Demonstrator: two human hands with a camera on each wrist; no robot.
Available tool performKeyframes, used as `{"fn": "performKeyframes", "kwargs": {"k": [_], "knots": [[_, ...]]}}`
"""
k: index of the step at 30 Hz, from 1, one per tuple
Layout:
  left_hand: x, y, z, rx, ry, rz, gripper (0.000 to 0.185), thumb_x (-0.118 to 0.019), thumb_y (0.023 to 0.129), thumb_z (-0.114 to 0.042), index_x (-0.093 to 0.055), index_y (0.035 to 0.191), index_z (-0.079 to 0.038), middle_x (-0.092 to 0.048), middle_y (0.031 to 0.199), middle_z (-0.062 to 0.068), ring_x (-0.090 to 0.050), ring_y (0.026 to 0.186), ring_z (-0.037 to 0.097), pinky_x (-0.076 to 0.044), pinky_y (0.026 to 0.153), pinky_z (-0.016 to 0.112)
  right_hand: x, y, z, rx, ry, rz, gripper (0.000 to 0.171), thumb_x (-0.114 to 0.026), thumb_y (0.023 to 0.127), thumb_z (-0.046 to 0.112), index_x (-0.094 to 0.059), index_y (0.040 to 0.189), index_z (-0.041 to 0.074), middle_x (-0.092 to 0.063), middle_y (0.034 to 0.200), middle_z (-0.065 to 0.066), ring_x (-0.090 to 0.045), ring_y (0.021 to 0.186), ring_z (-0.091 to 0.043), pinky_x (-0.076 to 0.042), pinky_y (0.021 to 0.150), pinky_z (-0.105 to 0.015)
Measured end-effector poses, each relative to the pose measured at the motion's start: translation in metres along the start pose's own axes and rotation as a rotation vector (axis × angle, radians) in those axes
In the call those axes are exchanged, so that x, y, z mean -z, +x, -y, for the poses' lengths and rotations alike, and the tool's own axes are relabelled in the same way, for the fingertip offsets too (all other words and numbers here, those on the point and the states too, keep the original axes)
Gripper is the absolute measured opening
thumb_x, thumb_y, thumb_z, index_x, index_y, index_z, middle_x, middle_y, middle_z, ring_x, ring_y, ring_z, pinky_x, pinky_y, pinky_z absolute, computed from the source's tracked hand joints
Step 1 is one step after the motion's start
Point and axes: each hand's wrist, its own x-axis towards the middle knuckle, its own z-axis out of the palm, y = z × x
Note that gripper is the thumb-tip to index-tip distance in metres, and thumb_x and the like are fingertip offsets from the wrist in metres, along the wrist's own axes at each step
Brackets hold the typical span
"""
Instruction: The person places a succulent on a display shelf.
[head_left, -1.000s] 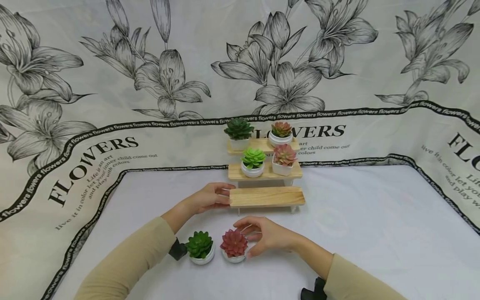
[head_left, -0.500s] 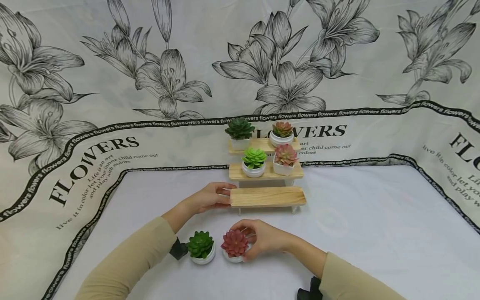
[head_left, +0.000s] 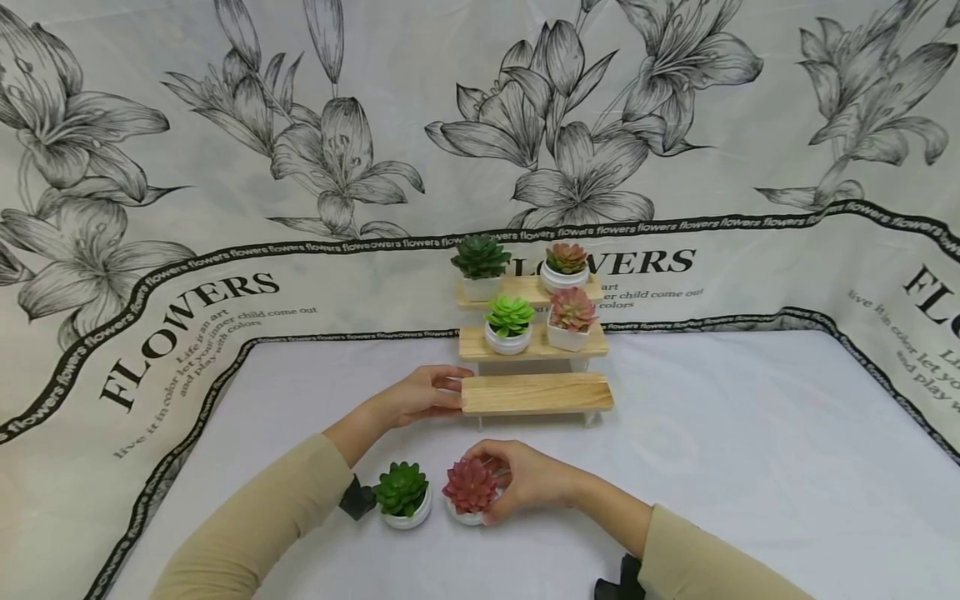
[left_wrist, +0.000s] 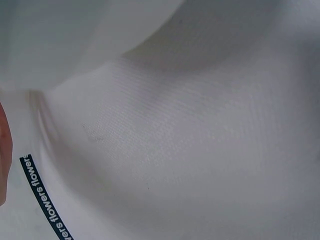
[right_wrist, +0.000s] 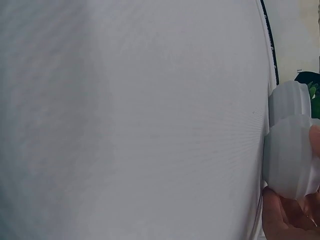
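A three-step wooden stand [head_left: 536, 393] sits on the white cloth; its lowest step is bare. My left hand [head_left: 423, 394] rests against that step's left end, fingers on the wood. In front, a red succulent in a white pot [head_left: 469, 490] stands on the cloth, and my right hand [head_left: 517, 479] curls round the pot from the right. In the right wrist view the ribbed white pot [right_wrist: 290, 157] shows at the frame's right edge with fingers [right_wrist: 285, 215] under it. A green succulent in a white pot [head_left: 402, 494] stands just left of the red one.
The upper steps carry a dark green succulent [head_left: 479, 265], a reddish one [head_left: 564, 265], a bright green one [head_left: 508, 324] and a pink one [head_left: 571, 317]. A flower-printed cloth [head_left: 225, 167] covers the wall and table. The left wrist view shows only white cloth [left_wrist: 190, 140].
My right hand moved left and closed its fingers round the red succulent's pot. My left hand stayed on the stand's lowest step.
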Motion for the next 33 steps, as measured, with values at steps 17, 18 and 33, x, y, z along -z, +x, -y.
{"fn": "performKeyframes", "kwargs": {"k": [17,18,33], "knots": [[-0.002,-0.001,-0.002,-0.001,0.002,-0.002,0.050,-0.054,0.087,0.010,-0.043,0.136,0.003,-0.049,0.119,0.018,-0.057,0.093,0.020,-0.052,0.088,0.036,0.001,-0.003,0.000,-0.003,0.037,-0.025,0.060,-0.077,0.065,-0.005,-0.055,0.120,0.005,-0.059,0.110,-0.005,-0.056,0.100,-0.018,-0.050,0.085,-0.025],[-0.002,-0.001,-0.002,0.000,0.004,-0.003,0.050,-0.054,0.087,0.010,-0.043,0.136,0.002,-0.049,0.119,0.018,-0.057,0.093,0.020,-0.052,0.088,0.036,0.002,-0.003,0.000,-0.003,0.044,-0.030,0.060,-0.077,0.065,-0.005,-0.055,0.120,0.005,-0.059,0.111,-0.005,-0.056,0.100,-0.019,-0.050,0.085,-0.026],[-0.001,0.000,-0.001,0.016,0.018,-0.015,0.049,-0.056,0.088,0.008,-0.044,0.135,0.002,-0.048,0.115,0.016,-0.058,0.089,0.019,-0.051,0.089,0.038,0.011,-0.009,0.010,-0.028,0.043,-0.109,0.065,-0.077,0.064,-0.003,-0.053,0.124,0.005,-0.058,0.114,-0.005,-0.053,0.103,-0.021,-0.050,0.087,-0.029]]}}
